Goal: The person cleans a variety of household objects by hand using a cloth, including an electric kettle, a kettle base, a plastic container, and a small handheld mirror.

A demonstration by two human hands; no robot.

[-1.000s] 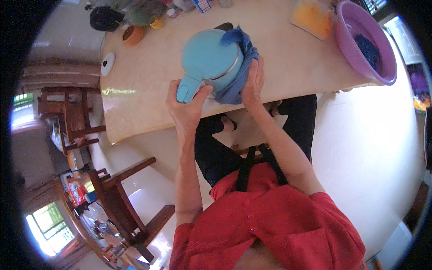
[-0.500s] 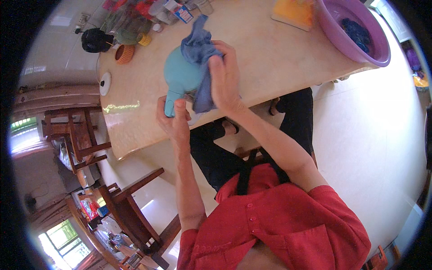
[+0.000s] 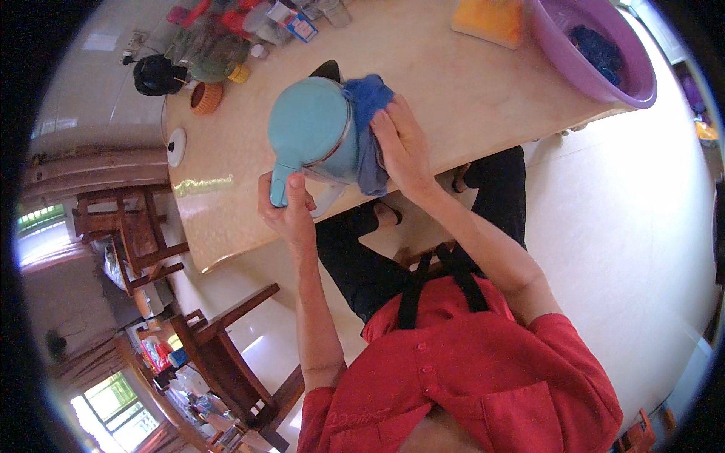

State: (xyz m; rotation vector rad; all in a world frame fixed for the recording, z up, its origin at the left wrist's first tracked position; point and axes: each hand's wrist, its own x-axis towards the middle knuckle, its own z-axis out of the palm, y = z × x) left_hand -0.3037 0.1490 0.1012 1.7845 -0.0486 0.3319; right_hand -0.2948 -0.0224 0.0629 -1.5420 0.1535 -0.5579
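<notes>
A light-blue kettle with a closed lid, a metal rim band and a dark spout is tilted over the near part of the table. My left hand is closed round its handle, thumb on top. With my right hand I press a blue cloth against the right side of the kettle's body. The cloth hangs down along that side and hides part of it. Below the kettle a whitish piece shows at the table edge, mostly covered.
On the table stand a purple basin with dark wet-looking cloth, a yellow-orange sponge-like block, an orange woven cup and a white lid. Jars and bottles crowd the far left. Wooden chairs stand left.
The cloth and my right hand have moved from the kettle's lid to its right side, uncovering the lid and spout. My left hand keeps the handle, and the kettle has tilted somewhat.
</notes>
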